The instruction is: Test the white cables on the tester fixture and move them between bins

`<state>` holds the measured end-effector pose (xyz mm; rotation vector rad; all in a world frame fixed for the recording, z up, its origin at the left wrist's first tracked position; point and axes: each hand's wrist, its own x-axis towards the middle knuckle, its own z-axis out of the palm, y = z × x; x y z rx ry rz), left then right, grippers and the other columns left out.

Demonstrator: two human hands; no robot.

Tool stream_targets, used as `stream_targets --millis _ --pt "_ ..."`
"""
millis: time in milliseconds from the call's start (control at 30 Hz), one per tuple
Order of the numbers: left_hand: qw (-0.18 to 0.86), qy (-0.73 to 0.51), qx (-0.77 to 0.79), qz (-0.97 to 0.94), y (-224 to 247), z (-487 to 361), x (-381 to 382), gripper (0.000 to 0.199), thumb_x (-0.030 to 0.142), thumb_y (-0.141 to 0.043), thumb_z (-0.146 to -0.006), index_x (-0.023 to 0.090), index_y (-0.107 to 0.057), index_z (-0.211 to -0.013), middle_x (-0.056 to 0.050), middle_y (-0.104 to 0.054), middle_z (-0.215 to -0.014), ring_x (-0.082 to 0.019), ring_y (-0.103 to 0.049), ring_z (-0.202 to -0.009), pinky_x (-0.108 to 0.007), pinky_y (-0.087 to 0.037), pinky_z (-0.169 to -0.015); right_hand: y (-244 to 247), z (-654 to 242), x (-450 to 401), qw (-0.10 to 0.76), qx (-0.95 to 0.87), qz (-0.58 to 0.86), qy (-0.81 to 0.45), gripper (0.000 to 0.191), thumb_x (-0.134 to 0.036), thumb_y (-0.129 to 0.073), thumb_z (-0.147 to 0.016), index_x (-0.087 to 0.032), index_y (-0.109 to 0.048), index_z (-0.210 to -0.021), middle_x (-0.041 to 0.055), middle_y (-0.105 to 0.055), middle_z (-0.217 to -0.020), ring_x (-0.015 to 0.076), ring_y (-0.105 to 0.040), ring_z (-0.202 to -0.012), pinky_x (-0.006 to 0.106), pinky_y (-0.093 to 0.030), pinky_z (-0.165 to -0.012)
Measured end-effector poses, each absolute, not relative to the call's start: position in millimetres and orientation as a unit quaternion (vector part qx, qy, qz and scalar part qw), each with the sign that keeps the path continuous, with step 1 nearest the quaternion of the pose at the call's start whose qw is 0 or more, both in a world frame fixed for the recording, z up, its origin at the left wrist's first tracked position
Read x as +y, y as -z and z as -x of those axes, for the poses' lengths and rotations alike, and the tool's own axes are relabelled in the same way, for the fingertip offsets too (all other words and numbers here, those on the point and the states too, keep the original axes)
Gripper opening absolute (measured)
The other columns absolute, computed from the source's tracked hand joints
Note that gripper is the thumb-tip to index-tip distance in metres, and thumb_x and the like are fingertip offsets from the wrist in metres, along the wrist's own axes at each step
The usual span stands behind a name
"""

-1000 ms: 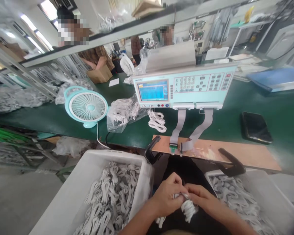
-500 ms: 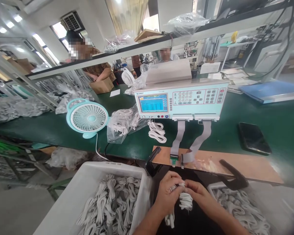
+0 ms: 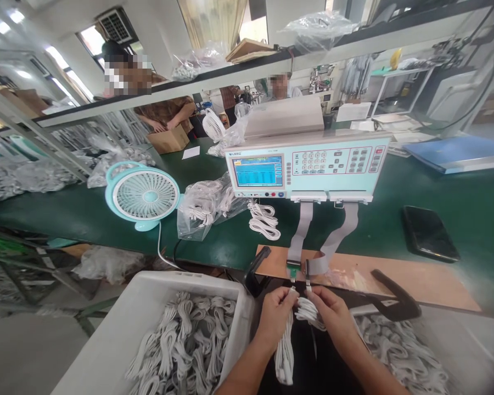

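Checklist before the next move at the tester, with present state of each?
1. Left hand has its cable bundle: ok, pinched near the top, the rest hanging down.
2. Right hand is at the right-hand connector: ok, fingertips just below it, coiled cable beside them.
3. Plugs fully seated in the connectors: cannot tell, too small and partly covered by fingers.
4. Tester powered: ok, screen lit.
5. Screen readings: cannot tell, text too small.
6. Phone away from the grey ribbon cables: ok, off to the right.
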<state>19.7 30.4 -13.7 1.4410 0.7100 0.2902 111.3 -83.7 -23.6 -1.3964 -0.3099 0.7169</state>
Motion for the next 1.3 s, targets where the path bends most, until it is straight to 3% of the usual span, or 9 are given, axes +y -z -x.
stream_targets --millis 400,700,867,1067,1300 --pt "0.649 -0.057 0.198 -0.732 1 -17 53 0.035 0.040 -0.046 -0.087 0.015 -0.061 -0.068 -0.001 -0.060 -0.066 -0.015 -0.054 -0.068 -0.023 -0.040 -0.068 26 -109 -82 0.697 -0.111 0.622 -0.339 0.035 -0.050 -0.071 -0.071 -0.016 -0.066 -0.071 0.0015 -0.061 -0.063 0.0148 -0.050 -0.058 0.025 -0.042 -0.056" --pt "0.630 -0.067 0.193 -0.749 5 -17 54 0.030 0.036 -0.045 -0.087 0.015 -0.060 -0.070 0.001 -0.053 -0.065 -0.013 -0.046 -0.065 -0.022 -0.035 -0.063 20 -109 -83 0.690 -0.124 0.629 -0.335 0.034 -0.050 -0.070 -0.072 -0.017 -0.066 -0.074 -0.0007 -0.058 -0.062 0.0134 -0.048 -0.057 0.024 -0.039 -0.054" --pt "0.649 -0.076 0.199 -0.730 2 -18 54 0.030 0.036 -0.048 -0.084 0.016 -0.063 -0.069 0.000 -0.058 -0.068 -0.015 -0.050 -0.070 -0.023 -0.038 -0.066 21 -107 -78 0.724 -0.046 0.574 -0.379 0.032 -0.046 -0.077 -0.067 -0.016 -0.067 -0.069 -0.0009 -0.059 -0.057 0.0114 -0.047 -0.051 0.023 -0.038 -0.050" --pt "0.658 -0.098 0.244 -0.705 7 -23 45 0.030 0.035 -0.050 -0.082 0.015 -0.058 -0.061 0.000 -0.049 -0.064 -0.013 -0.044 -0.063 -0.021 -0.035 -0.057 27 -108 -72 0.761 0.008 0.514 -0.396 0.029 -0.041 -0.082 -0.059 -0.016 -0.069 -0.070 0.0005 -0.063 -0.057 0.0147 -0.053 -0.052 0.024 -0.041 -0.053" --pt "0.685 -0.157 0.300 -0.645 24 -31 37 0.031 0.036 -0.054 -0.078 0.016 -0.051 -0.054 0.002 -0.042 -0.059 -0.010 -0.038 -0.054 -0.022 -0.031 -0.049 26 -112 -76 0.744 -0.028 0.534 -0.401 0.030 -0.040 -0.082 -0.060 -0.017 -0.072 -0.077 0.0020 -0.068 -0.067 0.0191 -0.059 -0.062 0.027 -0.045 -0.060"
